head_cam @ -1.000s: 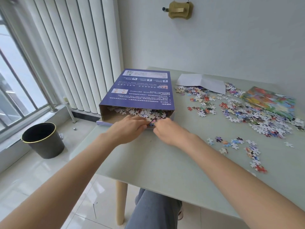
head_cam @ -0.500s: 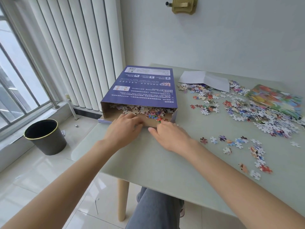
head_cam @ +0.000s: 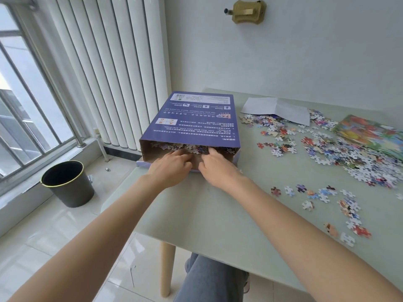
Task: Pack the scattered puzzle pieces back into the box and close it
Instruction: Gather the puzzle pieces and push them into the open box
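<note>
Head view: both hands, left (head_cam: 172,165) and right (head_cam: 214,166), fingers extended into the box (head_cam: 192,123) mouth against pieces (head_cam: 174,147).

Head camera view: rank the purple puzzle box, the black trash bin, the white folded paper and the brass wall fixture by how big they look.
1. Purple puzzle box
2. White folded paper and black trash bin: look alike, and the bin stands lower on the floor, so unranked
3. Brass wall fixture
</note>
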Tool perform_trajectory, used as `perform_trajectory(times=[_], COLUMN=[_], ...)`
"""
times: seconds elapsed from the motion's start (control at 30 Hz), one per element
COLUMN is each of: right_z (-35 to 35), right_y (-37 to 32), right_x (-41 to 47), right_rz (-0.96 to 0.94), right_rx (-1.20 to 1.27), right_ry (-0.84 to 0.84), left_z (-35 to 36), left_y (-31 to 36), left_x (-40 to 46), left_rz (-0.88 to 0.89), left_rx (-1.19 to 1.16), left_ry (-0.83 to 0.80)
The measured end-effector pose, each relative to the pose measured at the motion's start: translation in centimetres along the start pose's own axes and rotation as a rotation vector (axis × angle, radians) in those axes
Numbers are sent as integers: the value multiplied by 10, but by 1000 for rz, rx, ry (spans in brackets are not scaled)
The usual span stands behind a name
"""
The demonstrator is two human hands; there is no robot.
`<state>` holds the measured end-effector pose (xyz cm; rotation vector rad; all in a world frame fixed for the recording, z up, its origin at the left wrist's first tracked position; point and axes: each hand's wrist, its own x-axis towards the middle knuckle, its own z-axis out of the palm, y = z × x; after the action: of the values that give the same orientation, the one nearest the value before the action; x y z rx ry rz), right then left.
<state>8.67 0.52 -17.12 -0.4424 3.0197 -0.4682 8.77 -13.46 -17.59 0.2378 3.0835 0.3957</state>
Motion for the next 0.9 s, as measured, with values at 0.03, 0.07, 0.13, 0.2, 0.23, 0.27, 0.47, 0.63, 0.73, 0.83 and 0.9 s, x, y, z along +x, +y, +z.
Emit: perform_trajectory(times=[0.03,0.07,0.13,0.2,0.23,0.27,0.47,0.63,0.73,0.83,0.9], right_z=[-3,-6,-12,-16,-17,-17,-4,0,1,8,10], right_y=[4,10,22,29,31,30,11,3,2,1,4], right_x=[-10,-19,-37,-50,-52,-54,-47,-5,18,26,20], right_rz=[-16,-24,-1,43,70,90,-43,-41,78,136,65], right_rx=[-8,-21,-74,-138,-152,-151,-125,-11,-26,28,40], right_ry=[74,149,249,242,212,170,51,-130,-66,23,32], left_z=[-1,-1,0,4,6,9,12,14,15,13,12], left_y=[0,0,3,8,10,10,2,-5,-5,-2,-2], left_x=[3,5,6,3,0,-3,-13,-11,-12,-10,-10], left_rz=[-11,-24,-37,-37,-44,-55,-97,-50,-52,-74,-95], left_rx=[-1,-6,-37,-68,-71,-71,-71,-100,-104,-128,-129], left_ry=[-24,-36,-9,94,147,185,95,58,74,88,104])
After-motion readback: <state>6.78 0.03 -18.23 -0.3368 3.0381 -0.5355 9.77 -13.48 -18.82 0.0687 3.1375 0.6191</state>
